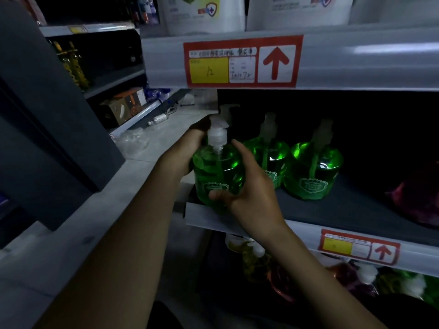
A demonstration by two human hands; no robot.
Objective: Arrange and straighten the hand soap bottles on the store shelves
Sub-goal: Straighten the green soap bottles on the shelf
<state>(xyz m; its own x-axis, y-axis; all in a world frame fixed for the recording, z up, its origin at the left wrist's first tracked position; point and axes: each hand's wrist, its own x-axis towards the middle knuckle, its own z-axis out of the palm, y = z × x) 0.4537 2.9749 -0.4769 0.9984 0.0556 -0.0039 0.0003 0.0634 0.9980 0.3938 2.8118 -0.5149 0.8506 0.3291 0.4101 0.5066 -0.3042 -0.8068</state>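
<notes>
Green soap bottle (pixel 217 172), clear pump upright.
My left hand (pixel 187 148) and right hand (pixel 249 188) clamp fingers (pixel 240 150) round it at the dim shelf (pixel 351 210) front edge.

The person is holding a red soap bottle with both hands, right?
No, the soap bottle is green, not red. The head view shows the left hand and the right hand both holding it.

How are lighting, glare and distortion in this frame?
Head view: dim overall, shelf back nearly black; glare spots on the middle bottle and right bottle, the held bottle less so; upper price tag soft, partly legible; shelf edge bows from wide-angle distortion.
</notes>
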